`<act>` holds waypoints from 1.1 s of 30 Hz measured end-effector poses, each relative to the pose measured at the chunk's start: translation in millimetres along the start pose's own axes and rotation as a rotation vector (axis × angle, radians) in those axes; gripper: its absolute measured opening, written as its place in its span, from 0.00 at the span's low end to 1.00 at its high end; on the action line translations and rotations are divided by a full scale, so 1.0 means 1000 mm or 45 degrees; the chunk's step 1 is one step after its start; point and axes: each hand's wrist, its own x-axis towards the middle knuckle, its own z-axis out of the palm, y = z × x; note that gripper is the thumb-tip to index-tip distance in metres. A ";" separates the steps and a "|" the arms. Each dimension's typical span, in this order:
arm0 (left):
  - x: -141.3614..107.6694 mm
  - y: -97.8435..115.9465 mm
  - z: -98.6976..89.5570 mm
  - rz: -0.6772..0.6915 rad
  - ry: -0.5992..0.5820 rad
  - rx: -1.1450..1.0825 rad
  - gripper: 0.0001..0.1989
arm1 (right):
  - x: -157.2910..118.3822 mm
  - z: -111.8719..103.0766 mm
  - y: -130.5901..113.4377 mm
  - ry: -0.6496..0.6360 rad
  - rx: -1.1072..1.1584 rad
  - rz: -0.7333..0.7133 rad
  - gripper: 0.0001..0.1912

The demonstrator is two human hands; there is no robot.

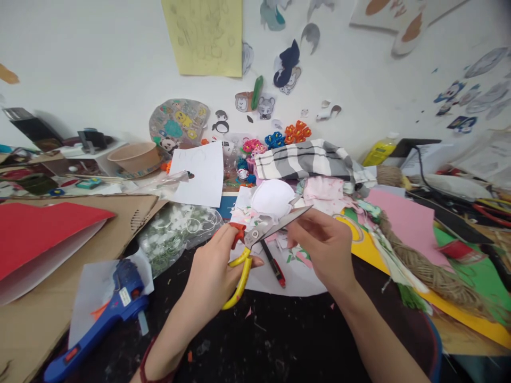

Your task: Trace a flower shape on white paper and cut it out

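My left hand (213, 266) is closed around yellow-handled scissors (241, 282). Their metal blades are parted and point up and right, towards my other hand. Something red (238, 232) shows at the left fingers; whether it belongs to the scissors I cannot tell. My right hand (323, 244) has its fingers pinched together close beside the blades, and what they grip is hidden. Just beyond the blades is a white rounded piece (272, 198). Below the scissors, a black and red pen (274, 265) lies on white paper (295, 284) strewn with small scraps.
A blue glue gun (107, 319) lies at left, near cardboard (51, 314) and a red sheet (48, 234). A plastic bag (171, 239) sits left of the paper. Checkered cloth (303, 159) is behind; twine (431, 271) and coloured sheets lie right.
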 end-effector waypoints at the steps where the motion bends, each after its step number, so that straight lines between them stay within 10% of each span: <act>1: 0.000 0.000 -0.001 0.009 0.000 0.008 0.10 | 0.001 -0.001 0.000 -0.012 0.008 -0.001 0.04; 23: -0.003 0.005 0.002 0.012 -0.064 -0.027 0.09 | -0.007 0.011 -0.002 0.220 -0.067 -0.179 0.03; 33: -0.001 0.000 -0.002 -0.054 -0.066 -0.026 0.11 | 0.003 -0.002 -0.002 0.050 0.024 -0.047 0.03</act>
